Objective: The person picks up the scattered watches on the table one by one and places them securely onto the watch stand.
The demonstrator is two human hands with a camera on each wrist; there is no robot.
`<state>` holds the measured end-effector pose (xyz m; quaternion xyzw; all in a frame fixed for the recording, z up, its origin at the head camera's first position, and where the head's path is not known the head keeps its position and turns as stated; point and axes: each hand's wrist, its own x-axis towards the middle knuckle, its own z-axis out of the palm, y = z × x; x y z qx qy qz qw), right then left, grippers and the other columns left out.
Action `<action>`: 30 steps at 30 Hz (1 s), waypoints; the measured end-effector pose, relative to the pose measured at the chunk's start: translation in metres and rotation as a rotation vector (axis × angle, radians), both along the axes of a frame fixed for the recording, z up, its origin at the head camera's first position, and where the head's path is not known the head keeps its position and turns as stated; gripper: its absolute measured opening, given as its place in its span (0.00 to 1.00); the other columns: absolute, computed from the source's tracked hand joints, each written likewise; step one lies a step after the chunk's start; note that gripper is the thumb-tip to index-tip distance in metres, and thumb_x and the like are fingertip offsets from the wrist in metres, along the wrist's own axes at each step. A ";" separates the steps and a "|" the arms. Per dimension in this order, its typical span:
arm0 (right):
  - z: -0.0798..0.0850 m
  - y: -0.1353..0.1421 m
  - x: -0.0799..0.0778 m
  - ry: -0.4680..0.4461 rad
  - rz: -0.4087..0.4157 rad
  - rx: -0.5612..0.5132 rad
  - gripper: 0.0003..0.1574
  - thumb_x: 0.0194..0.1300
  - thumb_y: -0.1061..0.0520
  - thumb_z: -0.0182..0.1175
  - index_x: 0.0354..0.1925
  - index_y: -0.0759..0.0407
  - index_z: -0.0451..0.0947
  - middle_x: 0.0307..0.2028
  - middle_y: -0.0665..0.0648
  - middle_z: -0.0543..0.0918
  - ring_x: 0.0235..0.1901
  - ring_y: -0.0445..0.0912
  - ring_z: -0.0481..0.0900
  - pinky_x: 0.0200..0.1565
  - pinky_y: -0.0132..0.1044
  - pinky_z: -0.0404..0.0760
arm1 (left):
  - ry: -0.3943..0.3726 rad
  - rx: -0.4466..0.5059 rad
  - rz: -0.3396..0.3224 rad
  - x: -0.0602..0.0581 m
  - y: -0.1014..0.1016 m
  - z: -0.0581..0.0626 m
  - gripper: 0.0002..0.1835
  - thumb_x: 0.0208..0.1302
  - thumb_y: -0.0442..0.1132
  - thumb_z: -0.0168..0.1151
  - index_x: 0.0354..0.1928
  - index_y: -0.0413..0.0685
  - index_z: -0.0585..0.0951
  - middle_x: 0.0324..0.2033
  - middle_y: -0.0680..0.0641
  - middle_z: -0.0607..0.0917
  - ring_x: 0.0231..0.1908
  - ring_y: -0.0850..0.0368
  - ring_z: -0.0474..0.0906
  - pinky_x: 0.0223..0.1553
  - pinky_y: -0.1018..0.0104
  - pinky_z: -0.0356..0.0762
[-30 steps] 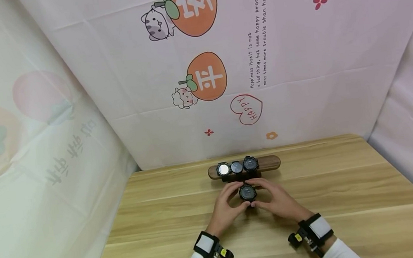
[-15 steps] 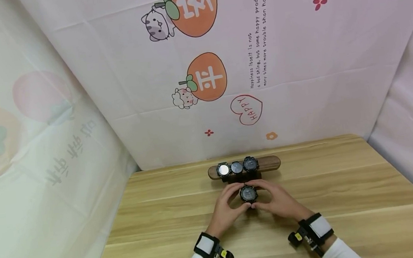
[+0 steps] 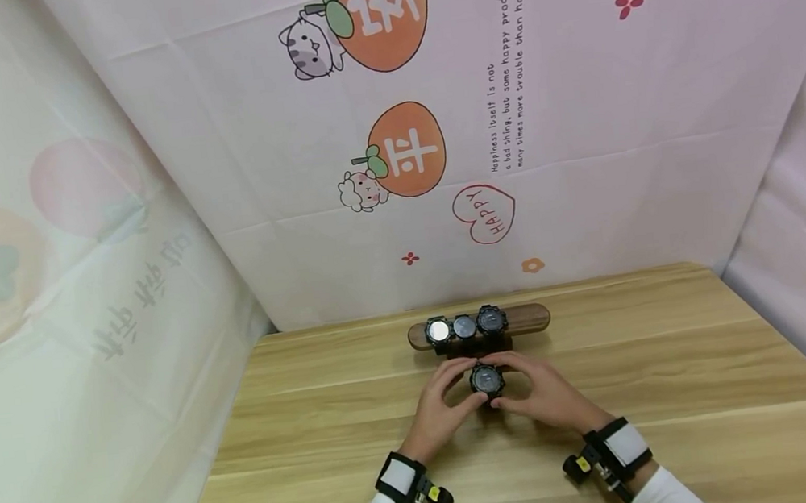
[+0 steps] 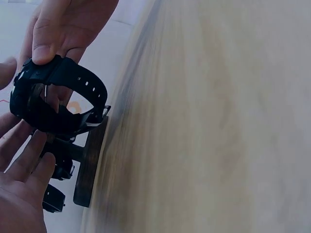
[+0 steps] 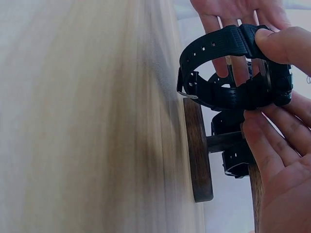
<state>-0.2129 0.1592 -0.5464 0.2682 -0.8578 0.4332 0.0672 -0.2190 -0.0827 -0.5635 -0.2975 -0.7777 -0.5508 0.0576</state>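
A black wristwatch (image 3: 487, 381) is held between both hands, its face upward in the head view and its strap (image 4: 80, 77) closed into a loop. My left hand (image 3: 438, 410) holds the watch from the left, fingers at the far edge and thumb at the near edge. From the right, my right hand (image 3: 544, 392) holds it, its thumb (image 5: 274, 46) pressing on the watch where the strap joins the case. Just beyond the hands stands a wooden watch stand (image 3: 528, 319) carrying three watches: one with a bright face (image 3: 438, 331), a smaller one (image 3: 464, 326) and a black one (image 3: 491, 320).
The wood-grain table (image 3: 320, 446) stretches out on both sides of the hands. A white printed cloth (image 3: 588, 209) hangs behind the stand, and pale cloth walls close in the left and right sides. The stand's dark base (image 5: 198, 155) rests near the table's far edge.
The watch has shifted very slightly toward the person, away from the stand. Both hands keep hold of it, and the stand with its watches stays where it was.
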 end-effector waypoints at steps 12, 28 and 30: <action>-0.003 0.001 0.000 0.002 0.006 -0.001 0.42 0.62 0.48 0.80 0.71 0.44 0.76 0.68 0.50 0.82 0.61 0.54 0.85 0.64 0.62 0.82 | 0.317 0.074 0.154 -0.013 -0.014 0.010 0.17 0.64 0.23 0.72 0.53 0.42 0.86 0.52 0.40 0.87 0.52 0.47 0.85 0.54 0.61 0.87; -0.003 0.002 0.001 0.002 0.018 0.001 0.43 0.61 0.51 0.80 0.71 0.47 0.76 0.68 0.50 0.82 0.61 0.53 0.85 0.65 0.60 0.82 | 0.240 -0.034 0.392 -0.037 -0.037 0.022 0.23 0.65 0.29 0.73 0.61 0.35 0.80 0.60 0.37 0.79 0.65 0.43 0.72 0.69 0.45 0.75; -0.003 0.002 0.001 0.002 0.019 0.001 0.43 0.61 0.50 0.80 0.71 0.46 0.76 0.68 0.50 0.82 0.62 0.53 0.85 0.65 0.60 0.82 | 0.208 -0.054 0.393 -0.040 -0.038 0.020 0.25 0.66 0.30 0.73 0.64 0.36 0.78 0.64 0.36 0.77 0.67 0.42 0.71 0.72 0.43 0.73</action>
